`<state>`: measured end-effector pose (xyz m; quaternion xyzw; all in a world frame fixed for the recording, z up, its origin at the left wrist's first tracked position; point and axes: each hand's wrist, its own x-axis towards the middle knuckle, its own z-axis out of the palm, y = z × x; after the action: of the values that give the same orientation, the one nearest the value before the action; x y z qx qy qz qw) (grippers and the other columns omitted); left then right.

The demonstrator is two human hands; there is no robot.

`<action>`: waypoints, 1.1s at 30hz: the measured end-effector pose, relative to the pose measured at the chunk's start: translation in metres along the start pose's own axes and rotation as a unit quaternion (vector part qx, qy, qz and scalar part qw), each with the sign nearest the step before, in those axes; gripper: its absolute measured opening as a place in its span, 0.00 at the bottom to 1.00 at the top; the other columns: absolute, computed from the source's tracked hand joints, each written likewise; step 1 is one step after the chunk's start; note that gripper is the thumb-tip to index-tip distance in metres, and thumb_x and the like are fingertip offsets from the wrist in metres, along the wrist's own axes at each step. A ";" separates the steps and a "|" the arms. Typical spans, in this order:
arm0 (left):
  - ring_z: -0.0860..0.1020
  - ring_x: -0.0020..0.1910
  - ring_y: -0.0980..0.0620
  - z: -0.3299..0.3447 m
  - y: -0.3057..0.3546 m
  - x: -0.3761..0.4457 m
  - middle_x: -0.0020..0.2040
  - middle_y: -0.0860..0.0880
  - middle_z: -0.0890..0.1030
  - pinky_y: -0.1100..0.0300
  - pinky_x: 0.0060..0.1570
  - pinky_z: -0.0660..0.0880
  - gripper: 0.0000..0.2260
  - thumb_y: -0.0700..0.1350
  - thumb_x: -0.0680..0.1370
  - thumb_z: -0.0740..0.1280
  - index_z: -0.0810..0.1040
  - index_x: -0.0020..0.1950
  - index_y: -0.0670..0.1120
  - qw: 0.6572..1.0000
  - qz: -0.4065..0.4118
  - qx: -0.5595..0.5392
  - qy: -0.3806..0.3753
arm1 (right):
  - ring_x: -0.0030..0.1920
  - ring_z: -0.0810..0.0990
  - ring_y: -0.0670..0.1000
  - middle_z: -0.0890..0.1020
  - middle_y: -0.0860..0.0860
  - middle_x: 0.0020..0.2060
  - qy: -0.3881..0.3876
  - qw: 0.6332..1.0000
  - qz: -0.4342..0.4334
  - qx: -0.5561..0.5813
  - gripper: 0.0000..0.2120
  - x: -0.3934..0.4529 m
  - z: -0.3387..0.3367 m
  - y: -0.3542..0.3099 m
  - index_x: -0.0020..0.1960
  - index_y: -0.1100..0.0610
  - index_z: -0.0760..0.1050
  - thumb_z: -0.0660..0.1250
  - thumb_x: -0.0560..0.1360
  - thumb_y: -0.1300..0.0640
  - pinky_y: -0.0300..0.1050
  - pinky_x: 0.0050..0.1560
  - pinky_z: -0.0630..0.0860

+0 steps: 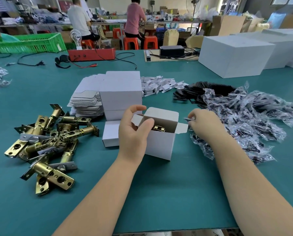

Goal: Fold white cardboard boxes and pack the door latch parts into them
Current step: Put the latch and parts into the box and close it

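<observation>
A small white cardboard box (161, 143) stands upright in the middle of the green table, its top flaps open. A brass latch part (158, 128) shows inside it. My left hand (133, 130) grips the box's left side, thumb at the opening. My right hand (205, 123) is to the right of the box and pinches a small clear plastic bag (189, 119) taken from the pile of bagged screws (247, 120). A heap of brass door latches (47, 142) lies to the left.
Flat box blanks (86, 101) and folded white boxes (122, 96) stand behind the open box. Another closed small box (110, 133) lies at its left. White card inserts (159, 84) and black plates (201, 91) lie further back. Large white cartons (236, 55) stand at the far right.
</observation>
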<state>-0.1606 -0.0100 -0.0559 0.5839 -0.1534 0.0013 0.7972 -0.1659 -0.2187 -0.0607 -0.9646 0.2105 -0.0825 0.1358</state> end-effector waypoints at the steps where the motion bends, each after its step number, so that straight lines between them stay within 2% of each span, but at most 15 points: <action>1: 0.74 0.42 0.47 0.001 0.001 0.001 0.45 0.43 0.79 0.51 0.43 0.69 0.16 0.48 0.63 0.71 0.76 0.50 0.56 1.000 -0.025 0.004 0.006 | 0.55 0.76 0.58 0.80 0.56 0.54 0.009 0.999 0.003 0.037 0.11 0.000 0.000 0.000 0.61 0.56 0.74 0.62 0.79 0.55 0.47 0.50 0.71; 3: 0.75 0.46 0.46 0.001 0.004 0.003 0.50 0.40 0.77 0.48 0.47 0.70 0.24 0.52 0.58 0.74 0.76 0.53 0.58 0.996 -0.090 0.006 0.011 | 0.53 0.76 0.56 0.80 0.55 0.54 0.032 0.993 0.000 0.115 0.13 -0.002 0.000 -0.003 0.63 0.56 0.72 0.61 0.80 0.54 0.49 0.51 0.73; 5: 0.79 0.47 0.48 -0.001 0.004 0.007 0.51 0.43 0.81 0.49 0.53 0.72 0.31 0.51 0.54 0.76 0.76 0.57 0.53 0.990 -0.140 -0.019 -0.022 | 0.46 0.75 0.52 0.79 0.51 0.48 0.062 0.983 -0.020 0.172 0.15 -0.005 -0.002 -0.007 0.66 0.55 0.70 0.61 0.80 0.53 0.46 0.47 0.70; 7: 0.80 0.48 0.51 -0.005 0.003 0.010 0.48 0.49 0.84 0.53 0.53 0.73 0.33 0.48 0.54 0.76 0.75 0.59 0.48 0.985 -0.155 -0.023 -0.073 | 0.38 0.72 0.45 0.74 0.44 0.39 0.093 0.969 -0.047 0.224 0.15 -0.008 -0.006 -0.013 0.65 0.53 0.72 0.62 0.80 0.54 0.42 0.43 0.66; 9: 0.80 0.47 0.52 -0.007 0.004 0.013 0.46 0.51 0.84 0.56 0.50 0.74 0.31 0.43 0.57 0.75 0.75 0.60 0.46 0.981 -0.160 -0.022 -0.104 | 0.34 0.72 0.43 0.72 0.43 0.35 0.107 0.937 -0.062 0.326 0.14 -0.014 -0.013 -0.023 0.63 0.53 0.74 0.64 0.79 0.56 0.38 0.40 0.69; 13: 0.80 0.46 0.51 -0.005 0.004 0.015 0.45 0.50 0.85 0.57 0.44 0.74 0.23 0.39 0.61 0.66 0.78 0.56 0.49 0.985 -0.163 -0.015 -0.052 | 0.34 0.79 0.47 0.79 0.50 0.33 0.090 0.807 -0.128 0.569 0.11 -0.037 -0.041 -0.046 0.56 0.49 0.75 0.65 0.76 0.61 0.40 0.39 0.78; 16: 0.79 0.43 0.52 -0.002 0.005 0.014 0.44 0.50 0.85 0.60 0.37 0.73 0.22 0.41 0.62 0.62 0.79 0.55 0.50 0.988 -0.153 0.002 -0.016 | 0.41 0.76 0.59 0.76 0.70 0.40 0.091 0.768 -0.215 0.596 0.09 -0.054 -0.052 -0.058 0.50 0.46 0.75 0.67 0.73 0.59 0.50 0.46 0.73; 17: 0.79 0.41 0.52 -0.001 0.006 0.014 0.43 0.50 0.85 0.60 0.36 0.72 0.22 0.41 0.62 0.61 0.79 0.54 0.50 0.988 -0.151 0.006 -0.009 | 0.41 0.76 0.61 0.77 0.71 0.40 0.076 0.757 -0.240 0.603 0.09 -0.058 -0.052 -0.062 0.49 0.47 0.75 0.67 0.73 0.60 0.50 0.45 0.74; 18: 0.78 0.41 0.52 0.000 0.007 0.013 0.43 0.50 0.85 0.60 0.36 0.71 0.22 0.41 0.62 0.60 0.79 0.54 0.51 0.989 -0.148 0.012 -0.003 | 0.41 0.78 0.62 0.79 0.67 0.40 0.058 0.758 -0.258 0.597 0.08 -0.061 -0.051 -0.065 0.47 0.49 0.75 0.68 0.72 0.61 0.50 0.43 0.76; 20: 0.77 0.43 0.50 0.002 0.007 0.012 0.45 0.48 0.85 0.56 0.41 0.71 0.22 0.42 0.62 0.60 0.80 0.54 0.51 0.990 -0.140 0.022 0.001 | 0.43 0.79 0.61 0.82 0.61 0.41 0.061 0.803 -0.284 0.520 0.07 -0.063 -0.045 -0.069 0.45 0.50 0.76 0.70 0.72 0.60 0.50 0.43 0.78; 23: 0.77 0.44 0.50 0.005 0.007 0.010 0.44 0.49 0.84 0.53 0.46 0.70 0.18 0.42 0.64 0.61 0.81 0.50 0.52 0.992 -0.125 0.027 -0.007 | 0.42 0.76 0.48 0.80 0.52 0.39 0.147 0.871 -0.301 0.360 0.04 -0.061 -0.038 -0.069 0.44 0.51 0.79 0.71 0.71 0.57 0.40 0.48 0.73; 25: 0.76 0.41 0.52 0.005 0.007 0.009 0.41 0.52 0.84 0.56 0.42 0.70 0.18 0.43 0.64 0.61 0.81 0.50 0.53 0.992 -0.122 0.036 -0.006 | 0.41 0.73 0.44 0.78 0.45 0.37 0.184 0.876 -0.297 0.333 0.03 -0.059 -0.038 -0.067 0.44 0.54 0.81 0.71 0.70 0.57 0.35 0.46 0.70; 27: 0.77 0.38 0.54 0.006 0.007 0.008 0.40 0.52 0.84 0.60 0.37 0.71 0.19 0.42 0.64 0.60 0.80 0.51 0.52 0.992 -0.123 0.037 -0.009 | 0.41 0.73 0.44 0.77 0.40 0.37 0.211 0.873 -0.302 0.319 0.03 -0.058 -0.040 -0.064 0.43 0.57 0.81 0.72 0.70 0.60 0.36 0.46 0.71; 30: 0.78 0.36 0.54 0.005 0.008 0.007 0.39 0.51 0.84 0.63 0.33 0.72 0.19 0.42 0.64 0.60 0.80 0.53 0.50 0.992 -0.123 0.037 -0.014 | 0.42 0.75 0.53 0.83 0.49 0.38 0.201 0.876 -0.335 0.282 0.02 -0.058 -0.044 -0.062 0.42 0.60 0.82 0.73 0.70 0.63 0.47 0.47 0.73; 33: 0.78 0.42 0.52 0.007 0.007 0.005 0.42 0.51 0.84 0.59 0.40 0.71 0.18 0.42 0.65 0.61 0.79 0.53 0.50 0.993 -0.102 0.057 -0.016 | 0.44 0.76 0.55 0.84 0.50 0.40 0.155 0.877 -0.378 0.254 0.02 -0.060 -0.049 -0.059 0.39 0.59 0.82 0.71 0.69 0.65 0.47 0.47 0.73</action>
<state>-0.1589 -0.0151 -0.0459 0.6410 -0.1057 -0.0809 0.7559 -0.2078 -0.1529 -0.0029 -0.8782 -0.1795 -0.3262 0.3002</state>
